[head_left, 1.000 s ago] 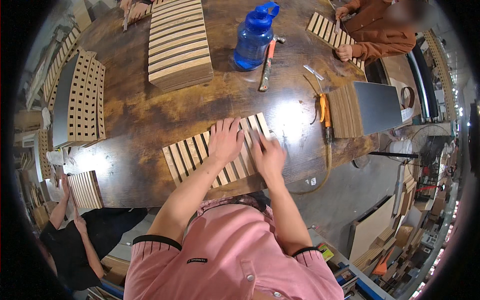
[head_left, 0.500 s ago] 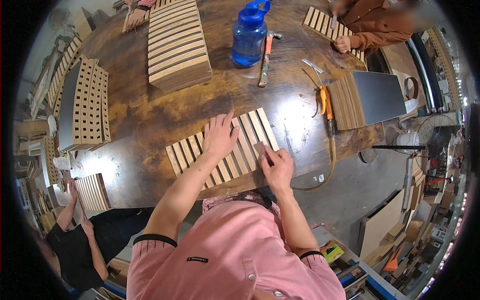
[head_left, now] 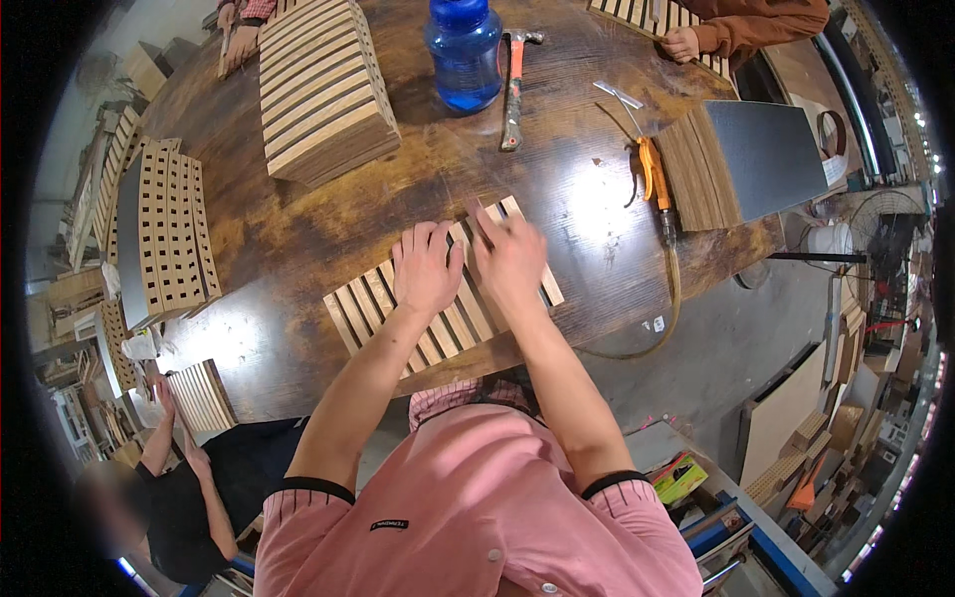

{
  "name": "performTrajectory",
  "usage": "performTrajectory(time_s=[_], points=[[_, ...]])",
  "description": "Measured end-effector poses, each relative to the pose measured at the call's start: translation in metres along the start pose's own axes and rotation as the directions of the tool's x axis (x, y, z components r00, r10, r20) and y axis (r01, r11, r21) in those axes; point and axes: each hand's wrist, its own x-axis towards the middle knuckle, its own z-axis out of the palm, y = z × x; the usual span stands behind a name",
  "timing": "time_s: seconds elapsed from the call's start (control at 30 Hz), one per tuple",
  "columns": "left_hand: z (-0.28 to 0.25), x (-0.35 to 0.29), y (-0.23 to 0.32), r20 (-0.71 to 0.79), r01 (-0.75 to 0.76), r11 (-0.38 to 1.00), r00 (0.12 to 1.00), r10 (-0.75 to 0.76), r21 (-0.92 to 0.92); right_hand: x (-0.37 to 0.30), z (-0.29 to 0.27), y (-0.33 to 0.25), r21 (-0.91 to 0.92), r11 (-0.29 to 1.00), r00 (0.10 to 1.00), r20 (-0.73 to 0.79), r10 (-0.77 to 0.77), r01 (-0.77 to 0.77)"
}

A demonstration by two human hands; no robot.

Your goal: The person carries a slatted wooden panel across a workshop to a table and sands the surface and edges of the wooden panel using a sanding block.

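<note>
A slatted wooden panel, light strips with dark gaps between them, lies flat on the table in front of me. My left hand rests on its middle with the fingers spread over the slats. Beside it, my right hand is closed on a small brown flat strip, which shows past its fingertips near the panel's far edge. The kind of strip is hard to make out, and most of it is hidden by the hand.
Slatted panels are stacked ahead left, near perforated boards. A blue water bottle and hammer lie beyond. To the right are an orange air gun with a hose and a dark-topped board stack. Co-workers handle similar panels.
My right hand has slid with the brown strip from the panel's near right side to its far edge, closer to my left hand. My left hand stays on the slats.
</note>
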Motion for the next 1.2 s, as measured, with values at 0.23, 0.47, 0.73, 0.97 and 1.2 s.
performTrajectory(time_s=[0.23, 0.47, 0.73, 0.97, 1.2], points=[[0.002, -0.003, -0.003, 0.012, 0.038, 0.999, 0.999, -0.038, 0.039, -0.113, -0.072, 0.015, -0.059, 0.997, 0.998, 0.022, 0.055, -0.053], [0.005, 0.001, 0.002, 0.018, -0.018, 1.0, 1.0, 0.018, 0.013, 0.024, 0.011, 0.0, 0.033, 0.999, 0.999, -0.038, 0.008, -0.007], [0.002, -0.004, -0.007, 0.013, 0.042, 0.999, 0.999, -0.042, 0.013, -0.11, -0.093, 0.012, -0.062, 0.997, 0.991, 0.124, 0.047, -0.039], [-0.002, -0.004, -0.002, 0.016, 0.023, 1.0, 1.0, -0.023, -0.013, -0.11, -0.112, 0.012, 0.106, 0.976, 0.966, 0.197, 0.167, -0.19], [0.001, -0.008, -0.009, 0.017, 0.046, 0.999, 0.999, -0.045, -0.021, -0.082, -0.075, -0.001, 0.026, 0.993, 0.96, 0.262, 0.102, -0.113]])
